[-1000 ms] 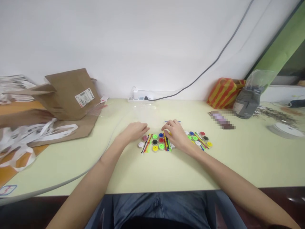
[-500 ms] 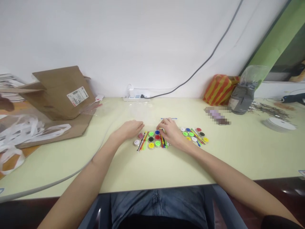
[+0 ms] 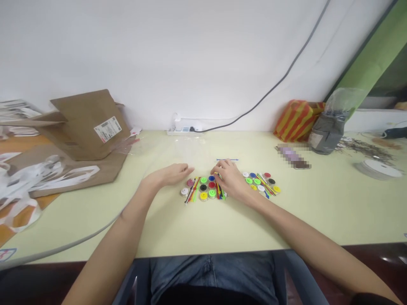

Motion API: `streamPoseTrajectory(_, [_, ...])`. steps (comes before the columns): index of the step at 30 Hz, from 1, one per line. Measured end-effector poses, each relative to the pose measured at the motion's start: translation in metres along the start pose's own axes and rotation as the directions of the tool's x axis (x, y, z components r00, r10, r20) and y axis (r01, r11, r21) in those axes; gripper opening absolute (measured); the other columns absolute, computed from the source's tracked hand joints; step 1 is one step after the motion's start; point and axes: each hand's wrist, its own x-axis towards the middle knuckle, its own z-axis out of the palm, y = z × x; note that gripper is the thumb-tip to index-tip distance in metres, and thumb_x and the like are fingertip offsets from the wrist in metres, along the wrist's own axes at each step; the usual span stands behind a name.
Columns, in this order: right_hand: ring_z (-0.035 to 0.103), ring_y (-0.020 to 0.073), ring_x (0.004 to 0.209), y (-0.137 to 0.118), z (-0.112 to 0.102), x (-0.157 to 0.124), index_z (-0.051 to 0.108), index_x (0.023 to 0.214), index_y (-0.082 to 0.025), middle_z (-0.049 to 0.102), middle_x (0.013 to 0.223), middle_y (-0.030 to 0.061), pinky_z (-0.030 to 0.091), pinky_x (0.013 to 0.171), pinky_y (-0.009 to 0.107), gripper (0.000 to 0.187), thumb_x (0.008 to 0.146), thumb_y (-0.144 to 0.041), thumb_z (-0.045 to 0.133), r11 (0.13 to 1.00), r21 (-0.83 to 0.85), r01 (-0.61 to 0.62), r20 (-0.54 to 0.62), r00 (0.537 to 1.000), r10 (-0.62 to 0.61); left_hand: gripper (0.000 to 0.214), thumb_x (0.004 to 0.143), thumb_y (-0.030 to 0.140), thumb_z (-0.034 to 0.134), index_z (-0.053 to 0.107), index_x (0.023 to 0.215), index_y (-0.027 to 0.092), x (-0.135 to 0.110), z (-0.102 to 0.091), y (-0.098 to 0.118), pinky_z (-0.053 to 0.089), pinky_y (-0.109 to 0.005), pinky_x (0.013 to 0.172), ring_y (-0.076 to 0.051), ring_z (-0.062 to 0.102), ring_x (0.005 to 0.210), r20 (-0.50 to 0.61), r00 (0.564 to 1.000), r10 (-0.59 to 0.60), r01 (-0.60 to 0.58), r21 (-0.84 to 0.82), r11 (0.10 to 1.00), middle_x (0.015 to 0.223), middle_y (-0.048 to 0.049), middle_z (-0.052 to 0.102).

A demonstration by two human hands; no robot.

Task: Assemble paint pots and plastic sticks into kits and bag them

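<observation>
My left hand [image 3: 176, 173] is at the left end of a cluster of small round pieces, its fingers drawn together. What they hold, if anything, is hidden. Beside it lie a pink disc [image 3: 190, 182], a white disc [image 3: 185, 192] and a bundle of thin coloured sticks [image 3: 193, 189]. My right hand [image 3: 229, 177] bends its fingers down by a blue disc [image 3: 211, 178] and a second stick bundle [image 3: 218, 189]; its fingertips are too small to show a held thing. Between the hands sit a green disc [image 3: 203, 180], a black disc [image 3: 202, 187] and a red disc [image 3: 212, 185].
Right of my right hand is another group of discs and sticks [image 3: 265, 186]. A thin blue stick [image 3: 227, 159] lies beyond it. Farther off are a power strip [image 3: 181, 132], a cardboard box [image 3: 85, 131], a striped bag [image 3: 294, 120] and a white spool [image 3: 378, 168]. A grey cable [image 3: 79, 244] crosses the left.
The whole view has shifted slightly. My left hand has turned a little and stays by the pink disc. My right hand keeps its place at the stick bundle.
</observation>
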Motion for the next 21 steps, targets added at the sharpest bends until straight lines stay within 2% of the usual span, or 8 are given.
streamPoseTrajectory(2, [0.047,0.0273,0.101,0.003,-0.001,0.001,0.067,0.099,-0.021,0.061,0.103,0.0100,0.041,0.088,0.042,0.020,0.095,-0.014,0.049,1.000,-0.003,-0.017,-0.018,1.000,0.017,0.051,0.088,0.065,0.041,0.061,0.092,0.018,-0.004,-0.002,-0.001,0.041,-0.031,0.069,-0.021,0.059,0.079,0.062,0.998,-0.017,0.016,0.010,1.000,0.096,-0.0084,0.069])
streamPoseTrajectory(5, [0.047,0.0272,0.100,0.005,0.000,0.002,0.067,0.101,-0.021,0.062,0.102,0.0099,0.041,0.087,0.042,0.022,0.095,-0.013,0.047,0.999,0.002,-0.033,-0.040,0.999,0.033,0.041,0.083,0.060,0.053,0.058,0.088,0.019,-0.004,-0.001,-0.006,0.037,-0.029,0.062,-0.018,0.055,0.072,0.108,0.994,-0.001,0.000,0.009,1.000,0.089,-0.0045,0.067])
streamPoseTrajectory(8, [0.048,0.0277,0.102,0.003,0.001,0.003,0.067,0.101,-0.021,0.062,0.102,0.0099,0.041,0.090,0.043,0.021,0.095,-0.013,0.049,0.999,0.012,-0.033,-0.037,0.999,0.033,0.035,0.086,0.054,0.051,0.056,0.084,0.020,-0.001,-0.002,-0.011,0.036,-0.029,0.062,-0.017,0.053,0.072,0.094,0.995,0.021,-0.022,0.006,1.000,0.086,-0.0037,0.065])
streamPoseTrajectory(12, [0.049,0.0271,0.103,0.000,0.003,0.004,0.067,0.102,-0.021,0.062,0.103,0.0095,0.042,0.091,0.042,0.022,0.095,-0.014,0.048,0.997,0.070,-0.038,-0.043,0.998,0.041,0.044,0.090,0.061,0.044,0.056,0.084,0.019,-0.005,-0.008,-0.014,0.038,-0.029,0.065,-0.018,0.053,0.073,0.127,0.989,0.072,-0.064,-0.071,0.995,0.085,-0.0043,0.063])
streamPoseTrajectory(15, [0.050,0.0258,0.101,-0.004,0.003,0.004,0.067,0.101,-0.021,0.063,0.101,0.0089,0.043,0.089,0.041,0.023,0.096,-0.013,0.047,0.990,0.139,-0.032,-0.060,0.997,0.041,0.044,0.086,0.062,0.051,0.058,0.091,0.019,-0.013,-0.009,-0.016,0.040,-0.028,0.067,-0.018,0.055,0.076,0.178,0.976,0.126,-0.096,-0.166,0.982,0.089,-0.0039,0.065])
streamPoseTrajectory(18, [0.050,0.0251,0.099,-0.008,0.002,0.004,0.068,0.100,-0.021,0.064,0.099,0.0082,0.043,0.089,0.039,0.024,0.095,-0.011,0.047,0.982,0.188,-0.018,-0.074,0.997,0.032,0.042,0.082,0.058,0.059,0.060,0.096,0.019,-0.018,-0.005,-0.017,0.043,-0.028,0.071,-0.018,0.058,0.082,0.148,0.971,0.186,-0.151,-0.223,0.963,0.095,-0.0044,0.065])
streamPoseTrajectory(21, [0.050,0.0243,0.098,-0.013,0.000,0.005,0.068,0.100,-0.021,0.063,0.097,0.0076,0.043,0.089,0.038,0.025,0.095,-0.009,0.047,0.977,0.213,-0.007,-0.090,0.996,0.026,0.036,0.084,0.053,0.058,0.061,0.092,0.019,-0.019,-0.003,-0.017,0.044,-0.028,0.071,-0.018,0.058,0.082,0.116,0.969,0.216,-0.184,-0.238,0.954,0.093,-0.0044,0.064])
